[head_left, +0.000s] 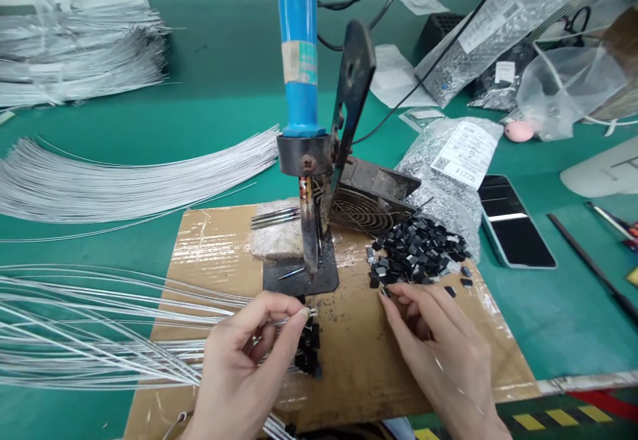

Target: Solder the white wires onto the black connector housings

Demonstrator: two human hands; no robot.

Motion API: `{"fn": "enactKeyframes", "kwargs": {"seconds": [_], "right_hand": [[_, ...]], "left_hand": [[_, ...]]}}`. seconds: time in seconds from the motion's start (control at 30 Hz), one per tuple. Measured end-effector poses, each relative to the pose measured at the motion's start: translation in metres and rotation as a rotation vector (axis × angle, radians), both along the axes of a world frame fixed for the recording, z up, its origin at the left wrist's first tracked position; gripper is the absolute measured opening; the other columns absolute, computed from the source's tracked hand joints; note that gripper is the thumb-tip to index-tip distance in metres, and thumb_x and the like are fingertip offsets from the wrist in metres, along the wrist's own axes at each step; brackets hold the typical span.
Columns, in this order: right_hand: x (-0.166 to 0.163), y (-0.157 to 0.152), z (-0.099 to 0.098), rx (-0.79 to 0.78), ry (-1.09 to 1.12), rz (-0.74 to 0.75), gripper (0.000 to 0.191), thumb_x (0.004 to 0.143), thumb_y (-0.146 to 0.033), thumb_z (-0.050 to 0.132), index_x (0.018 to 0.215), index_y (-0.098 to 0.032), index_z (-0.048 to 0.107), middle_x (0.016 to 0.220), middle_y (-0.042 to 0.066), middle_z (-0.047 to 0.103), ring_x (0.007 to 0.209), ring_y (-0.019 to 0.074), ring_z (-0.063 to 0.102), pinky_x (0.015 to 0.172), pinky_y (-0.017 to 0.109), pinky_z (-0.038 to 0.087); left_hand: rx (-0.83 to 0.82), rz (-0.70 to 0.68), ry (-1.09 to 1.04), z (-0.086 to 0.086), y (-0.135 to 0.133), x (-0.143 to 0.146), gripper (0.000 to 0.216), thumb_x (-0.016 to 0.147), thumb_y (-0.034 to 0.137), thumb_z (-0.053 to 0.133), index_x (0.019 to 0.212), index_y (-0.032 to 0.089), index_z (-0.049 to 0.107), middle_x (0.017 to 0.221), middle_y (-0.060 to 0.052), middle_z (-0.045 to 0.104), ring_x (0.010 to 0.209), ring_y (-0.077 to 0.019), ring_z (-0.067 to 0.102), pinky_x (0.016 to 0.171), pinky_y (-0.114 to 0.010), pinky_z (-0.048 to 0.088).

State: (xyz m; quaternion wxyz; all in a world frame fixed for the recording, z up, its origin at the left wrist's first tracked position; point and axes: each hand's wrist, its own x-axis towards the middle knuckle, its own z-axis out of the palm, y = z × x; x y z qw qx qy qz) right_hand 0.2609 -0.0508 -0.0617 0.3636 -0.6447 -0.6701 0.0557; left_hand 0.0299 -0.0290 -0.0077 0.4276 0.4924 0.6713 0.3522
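Note:
My left hand pinches a bundle of thin white wires whose ends reach toward the soldering iron's stand. Small black parts hang in a row on those wire ends just right of my fingers. My right hand rests on the cardboard with fingers curled, its fingertips touching the near edge of a pile of small black components. A blue-handled soldering iron stands upright in a metal holder, tip down, just beyond both hands.
Taped cardboard covers the green table. More white wire bundles lie at left and back left. A small fan, a bag of parts, a phone and plastic bags sit right.

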Motion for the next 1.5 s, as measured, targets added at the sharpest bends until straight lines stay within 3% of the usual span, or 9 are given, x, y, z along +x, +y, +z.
{"fn": "enactKeyframes", "kwargs": {"seconds": [0.27,0.5,0.83,0.97,1.07,1.2,1.33,1.5], "right_hand": [[0.004,0.007,0.001,0.048,-0.06,0.075,0.005,0.101,-0.01,0.07,0.103,-0.013,0.073,0.088,0.004,0.072,0.08,0.0126,0.069,0.084,0.024,0.053],[0.004,0.004,0.001,0.003,-0.052,0.075,0.005,0.1,-0.014,0.073,0.105,-0.014,0.073,0.086,0.001,0.069,0.072,0.0096,0.065,0.077,0.021,0.054],[0.003,0.004,0.001,0.028,-0.146,0.054,0.003,0.102,-0.013,0.068,0.104,-0.014,0.071,0.079,0.0,0.073,0.067,0.013,0.071,0.07,0.027,0.051],[-0.005,0.003,0.001,-0.003,-0.099,0.07,0.006,0.103,-0.016,0.068,0.105,-0.014,0.072,0.082,0.002,0.073,0.068,0.0133,0.071,0.071,0.027,0.053],[-0.004,0.002,0.006,-0.074,-0.016,0.076,0.007,0.102,-0.022,0.07,0.105,-0.017,0.073,0.078,-0.001,0.067,0.061,0.0106,0.065,0.063,0.023,0.054],[0.006,0.0,0.01,-0.07,0.055,-0.028,0.005,0.101,-0.023,0.07,0.1,-0.02,0.073,0.076,-0.003,0.065,0.057,0.0084,0.06,0.056,0.02,0.051],[0.003,-0.002,0.004,-0.059,0.039,-0.111,0.009,0.096,-0.026,0.078,0.095,-0.019,0.073,0.074,-0.002,0.059,0.061,0.0127,0.057,0.056,0.025,0.047],[-0.016,-0.002,0.0,-0.089,0.052,0.024,0.005,0.096,-0.016,0.074,0.1,-0.02,0.072,0.079,0.0,0.064,0.071,0.0154,0.06,0.067,0.027,0.051]], "left_hand": [[0.021,-0.054,0.036,-0.004,0.0,-0.003,0.013,0.087,0.032,0.074,0.081,0.022,0.079,0.073,0.0,0.07,0.058,-0.0119,0.056,0.053,-0.023,0.04],[0.053,-0.09,0.054,-0.005,0.0,-0.005,0.016,0.088,0.033,0.072,0.079,0.021,0.078,0.072,-0.001,0.072,0.056,-0.0121,0.056,0.051,-0.022,0.041],[0.041,-0.068,0.029,-0.002,0.0,-0.005,0.017,0.089,0.035,0.073,0.08,0.021,0.076,0.069,0.0,0.068,0.051,-0.0107,0.05,0.048,-0.021,0.038],[0.043,-0.068,0.033,-0.003,0.0,-0.004,0.015,0.088,0.033,0.075,0.08,0.02,0.076,0.07,0.0,0.069,0.053,-0.0113,0.053,0.049,-0.021,0.04],[0.013,-0.067,0.033,-0.002,0.0,-0.003,0.015,0.088,0.034,0.073,0.08,0.021,0.075,0.074,-0.001,0.071,0.059,-0.0126,0.059,0.054,-0.021,0.043],[-0.007,-0.055,0.044,0.0,0.001,-0.004,0.013,0.087,0.033,0.073,0.08,0.022,0.074,0.076,0.0,0.072,0.062,-0.0123,0.06,0.056,-0.021,0.043],[-0.016,-0.069,0.047,0.002,0.003,-0.004,0.013,0.087,0.033,0.072,0.079,0.023,0.074,0.071,0.001,0.07,0.059,-0.0123,0.057,0.053,-0.021,0.041],[-0.007,-0.076,0.038,0.003,0.005,-0.001,0.013,0.086,0.032,0.073,0.077,0.022,0.075,0.071,-0.001,0.072,0.06,-0.0138,0.061,0.052,-0.021,0.044]]}}
